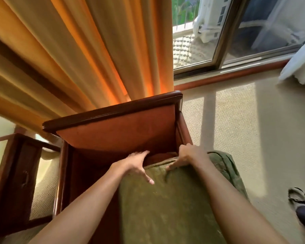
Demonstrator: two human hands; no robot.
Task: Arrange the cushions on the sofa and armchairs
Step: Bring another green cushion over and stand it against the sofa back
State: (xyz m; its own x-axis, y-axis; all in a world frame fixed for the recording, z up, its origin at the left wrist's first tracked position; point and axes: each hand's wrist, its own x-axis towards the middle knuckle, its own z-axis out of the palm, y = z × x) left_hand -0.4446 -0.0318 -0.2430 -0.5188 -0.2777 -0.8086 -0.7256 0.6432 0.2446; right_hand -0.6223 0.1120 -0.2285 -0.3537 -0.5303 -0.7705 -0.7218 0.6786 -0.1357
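Beige woven carpet (236,120) covers the floor, with orange curtains (77,50) drawn at far left and a sliding glass door (253,32) at far right. A wooden armchair (113,110) with a dark frame stands in front of the curtains; its backrest panel is bare. A small wooden side table (16,173) is seen just to the left of the chair.

A large green cushion (165,199) is held over the seat of the armchair, its far edge close to the base of the backrest, its near end running out of view at the bottom. Whether it already rests flat on the seat cannot be told.

The left hand (137,164) is laid on the far left corner of the cushion, fingers spread and mostly extended, the thumb pressed on the top face; more a push than a closed grip. The right hand (185,155) is curled over the far right corner, the fabric bunched beneath its fingers.

A second piece of green padded material (224,164) is visible just right of the right forearm, beside the chair; whether it is another cushion cannot be confirmed. A sandal (299,196) lies on the carpet at near right.

Progress, as judged: early. One seat cushion is being seated on this armchair and is nearly home. A back cushion for this chair is not yet in place, and the sofa and any other armchairs are out of view, so their state is unknown.
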